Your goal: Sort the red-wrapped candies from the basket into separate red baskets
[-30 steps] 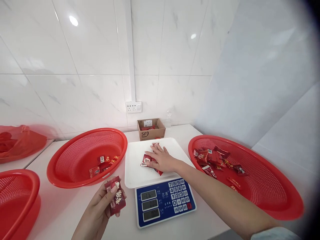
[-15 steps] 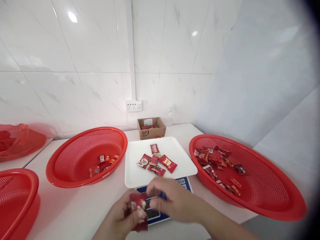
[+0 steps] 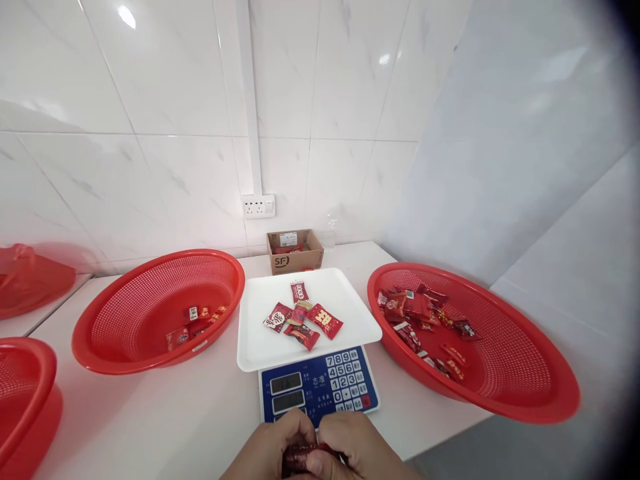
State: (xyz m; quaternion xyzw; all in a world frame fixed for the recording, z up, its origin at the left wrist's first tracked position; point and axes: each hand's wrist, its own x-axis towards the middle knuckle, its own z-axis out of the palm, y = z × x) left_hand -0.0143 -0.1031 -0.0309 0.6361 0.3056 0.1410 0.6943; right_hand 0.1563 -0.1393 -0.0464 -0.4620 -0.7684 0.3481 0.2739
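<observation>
At the bottom edge, my left hand (image 3: 275, 441) and my right hand (image 3: 359, 440) meet in front of the scale (image 3: 313, 393). Both sets of fingers are closed around dark red candy packets (image 3: 299, 457), mostly covered by the hands, so I cannot tell how many there are. On the scale's white tray (image 3: 265, 350) lie several wrapped candies, among them a bright red packet with cream lettering (image 3: 325, 321) and a small upright red-and-white one (image 3: 299, 291). The blue keypad and displays show just beyond my knuckles.
A red basket (image 3: 525, 347) of many packets stands right of the scale. Another red basket (image 3: 125, 320) with several candies stands left, and a third (image 3: 43, 373) is cut off at the left edge. Behind the tray is a cardboard box (image 3: 297, 260). A red bag (image 3: 33, 283) lies far left.
My right hand has come down from over the scale to join my left hand around the packets, uncovering the keypad. The view has shifted slightly; the candies on the tray look unmoved.
</observation>
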